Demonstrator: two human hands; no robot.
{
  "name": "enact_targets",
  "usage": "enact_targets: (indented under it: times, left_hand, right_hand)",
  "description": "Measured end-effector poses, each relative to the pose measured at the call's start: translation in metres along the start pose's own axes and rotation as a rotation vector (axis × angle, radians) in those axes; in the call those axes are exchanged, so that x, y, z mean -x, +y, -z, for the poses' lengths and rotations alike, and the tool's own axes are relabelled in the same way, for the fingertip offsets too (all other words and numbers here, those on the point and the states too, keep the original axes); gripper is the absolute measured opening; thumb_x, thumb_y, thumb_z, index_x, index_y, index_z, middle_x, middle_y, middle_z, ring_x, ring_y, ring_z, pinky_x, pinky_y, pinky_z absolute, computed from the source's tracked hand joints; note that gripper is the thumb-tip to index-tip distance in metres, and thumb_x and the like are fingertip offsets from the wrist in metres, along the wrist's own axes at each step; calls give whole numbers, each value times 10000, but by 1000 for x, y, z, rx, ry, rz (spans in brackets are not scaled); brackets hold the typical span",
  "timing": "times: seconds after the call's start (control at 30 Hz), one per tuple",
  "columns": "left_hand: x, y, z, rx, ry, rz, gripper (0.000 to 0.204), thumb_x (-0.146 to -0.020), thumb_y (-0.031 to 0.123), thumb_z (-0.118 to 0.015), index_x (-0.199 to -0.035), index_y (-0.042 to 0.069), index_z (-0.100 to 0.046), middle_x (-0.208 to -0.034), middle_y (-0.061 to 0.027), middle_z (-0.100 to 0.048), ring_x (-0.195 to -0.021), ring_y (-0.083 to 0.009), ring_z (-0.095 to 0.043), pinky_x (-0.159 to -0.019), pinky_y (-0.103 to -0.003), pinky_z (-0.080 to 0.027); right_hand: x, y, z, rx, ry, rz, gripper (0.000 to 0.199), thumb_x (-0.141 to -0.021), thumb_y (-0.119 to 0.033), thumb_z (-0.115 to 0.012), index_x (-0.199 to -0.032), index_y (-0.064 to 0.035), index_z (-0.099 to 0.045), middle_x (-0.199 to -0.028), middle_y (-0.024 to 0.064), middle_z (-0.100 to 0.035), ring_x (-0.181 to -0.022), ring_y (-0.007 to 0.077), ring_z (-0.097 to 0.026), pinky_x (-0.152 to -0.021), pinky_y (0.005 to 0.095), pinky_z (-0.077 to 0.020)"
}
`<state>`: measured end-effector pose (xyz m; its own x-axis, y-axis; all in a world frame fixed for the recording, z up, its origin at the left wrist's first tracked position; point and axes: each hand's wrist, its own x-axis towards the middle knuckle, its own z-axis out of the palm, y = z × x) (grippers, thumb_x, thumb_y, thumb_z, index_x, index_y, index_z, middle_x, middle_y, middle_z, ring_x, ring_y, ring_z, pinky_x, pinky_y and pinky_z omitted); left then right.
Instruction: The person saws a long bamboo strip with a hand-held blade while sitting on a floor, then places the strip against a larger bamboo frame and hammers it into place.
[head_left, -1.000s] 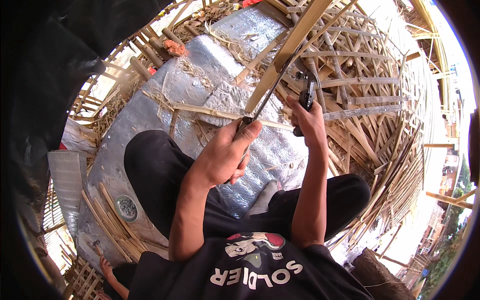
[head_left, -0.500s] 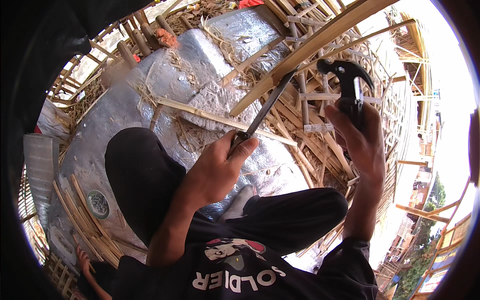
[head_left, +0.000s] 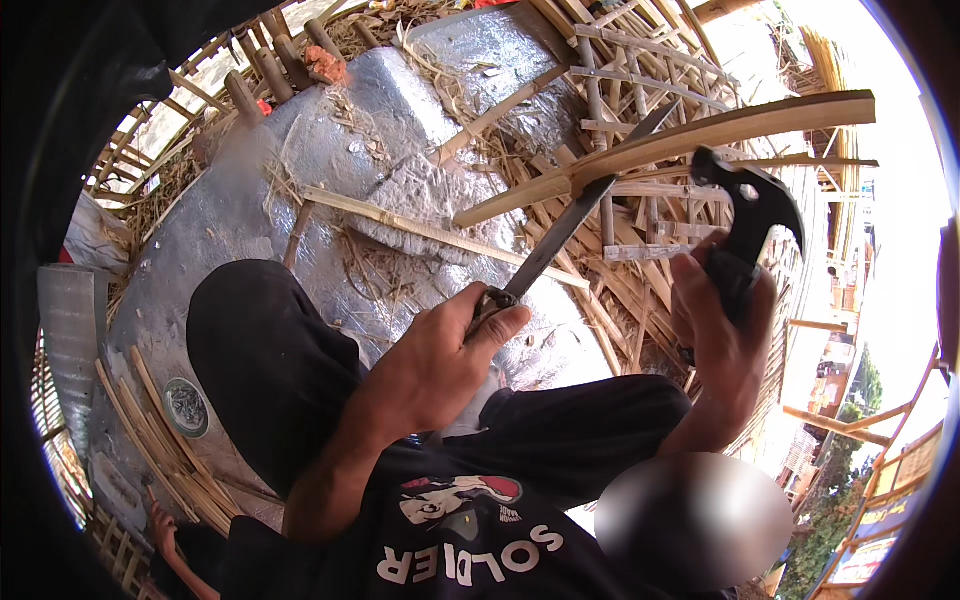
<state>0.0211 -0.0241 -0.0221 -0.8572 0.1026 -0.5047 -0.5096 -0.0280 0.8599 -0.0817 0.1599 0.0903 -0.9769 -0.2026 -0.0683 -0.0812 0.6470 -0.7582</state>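
My left hand (head_left: 440,360) grips the handle of a long metal knife (head_left: 560,235). Its blade points up and to the right and is set into the end of a long bamboo strip (head_left: 680,140) that runs across the upper right. My right hand (head_left: 722,330) is closed on the grip of a black claw hammer (head_left: 750,205), raised to the right of the blade and apart from it. Below both hands are my legs in black trousers (head_left: 270,370).
A silver foil-covered surface (head_left: 330,150) lies under me, with a loose bamboo slat (head_left: 420,228) on it. A bamboo lattice frame (head_left: 640,80) fills the upper right. Thin bamboo strips (head_left: 150,430) and a round tin (head_left: 186,407) lie at lower left. Another person's hand (head_left: 165,525) shows at the bottom left.
My right hand has lifted the hammer up and out to the right, away from the blade. The knife stays set in the bamboo strip, gripped by my left hand.
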Motion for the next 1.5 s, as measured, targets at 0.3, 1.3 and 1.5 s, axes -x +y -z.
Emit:
enact_targets:
  times: [0.3,1.3,1.5]
  left_hand:
    - [-11,-16,6,126,81,-43,452,-1013,536,-532,-1000,85,-514,-537,27,-421,-406,-60,-403,-365,-253,-329]
    - [-14,-15,10,12,130,-57,515,-1042,482,-494,-967,-23,-564,-675,-115,-524,-641,-206,-515,-652,-400,-429]
    - [-8,-7,17,119,100,204,514,-1043,481,-489,-1028,-27,-561,-709,-137,-544,-704,-248,-592,-686,-423,-444]
  right_hand:
    - [-39,48,-32,338,-280,-101,278,-898,-195,-684,-716,-16,-575,-573,14,-497,-569,90,-448,-531,311,-390]
    - [-44,52,-55,-91,-3,108,301,-896,-173,-665,-640,-34,-592,-516,-13,-502,-509,55,-471,-483,290,-371]
    - [-38,54,-38,91,-54,-25,290,-909,-206,-684,-698,-38,-580,-541,5,-494,-505,68,-447,-480,301,-362]
